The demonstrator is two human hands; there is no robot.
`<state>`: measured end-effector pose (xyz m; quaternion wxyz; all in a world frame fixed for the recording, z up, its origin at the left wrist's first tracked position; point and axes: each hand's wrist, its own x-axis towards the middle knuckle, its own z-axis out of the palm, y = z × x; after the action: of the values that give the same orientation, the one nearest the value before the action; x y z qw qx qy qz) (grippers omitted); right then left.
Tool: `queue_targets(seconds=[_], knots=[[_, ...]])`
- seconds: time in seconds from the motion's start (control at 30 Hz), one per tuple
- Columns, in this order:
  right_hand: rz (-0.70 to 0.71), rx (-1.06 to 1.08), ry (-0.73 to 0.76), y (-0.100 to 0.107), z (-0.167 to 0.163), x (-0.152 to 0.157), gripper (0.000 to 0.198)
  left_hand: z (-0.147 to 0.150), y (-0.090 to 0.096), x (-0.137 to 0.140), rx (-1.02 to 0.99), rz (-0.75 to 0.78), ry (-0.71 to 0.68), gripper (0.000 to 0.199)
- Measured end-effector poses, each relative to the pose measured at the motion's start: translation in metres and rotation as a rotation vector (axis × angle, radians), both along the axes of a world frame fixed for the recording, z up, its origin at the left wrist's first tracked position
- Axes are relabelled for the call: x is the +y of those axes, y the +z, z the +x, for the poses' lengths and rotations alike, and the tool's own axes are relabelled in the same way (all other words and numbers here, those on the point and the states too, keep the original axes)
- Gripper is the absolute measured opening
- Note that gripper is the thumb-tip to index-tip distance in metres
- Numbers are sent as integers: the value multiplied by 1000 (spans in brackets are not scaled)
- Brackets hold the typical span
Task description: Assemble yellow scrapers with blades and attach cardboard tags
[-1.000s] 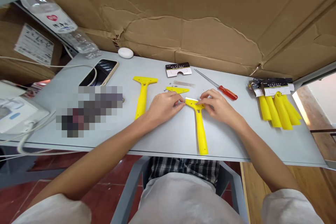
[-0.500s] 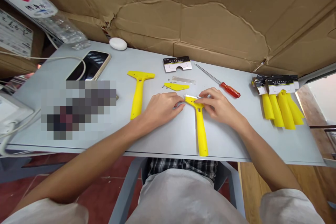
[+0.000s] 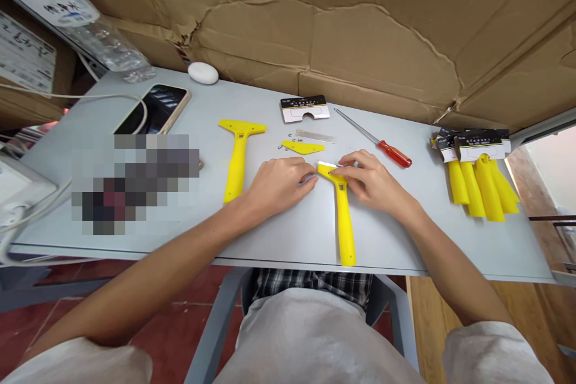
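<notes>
A yellow scraper lies on the table with its handle toward me, and a metal blade lies along its head. The fingertips of my left hand are curled together against the left end of the scraper head. My right hand closes thumb and fingers on the head's right end, covering part of the blade. Beyond my hands are a loose yellow cover plate, a second blade and several small screws and nuts. To the left lies another yellow scraper handle.
A red-handled screwdriver and a printed card lie toward the back. Several carded yellow scrapers are stacked at right. At left are a phone, a white oval object, a plastic bottle and cables. Cardboard stands behind.
My right fingers have shifted slightly left along the blade on the scraper head. My left hand and the loose parts stay essentially where they were.
</notes>
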<state>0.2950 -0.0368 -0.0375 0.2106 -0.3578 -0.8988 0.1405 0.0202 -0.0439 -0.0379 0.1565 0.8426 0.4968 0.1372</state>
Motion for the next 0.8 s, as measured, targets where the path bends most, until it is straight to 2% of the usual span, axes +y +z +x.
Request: queue_targets(seconds=[0.8], knots=[[-7, -29, 7, -2, -1, 0, 50, 3, 7, -3, 53, -51, -10, 34]])
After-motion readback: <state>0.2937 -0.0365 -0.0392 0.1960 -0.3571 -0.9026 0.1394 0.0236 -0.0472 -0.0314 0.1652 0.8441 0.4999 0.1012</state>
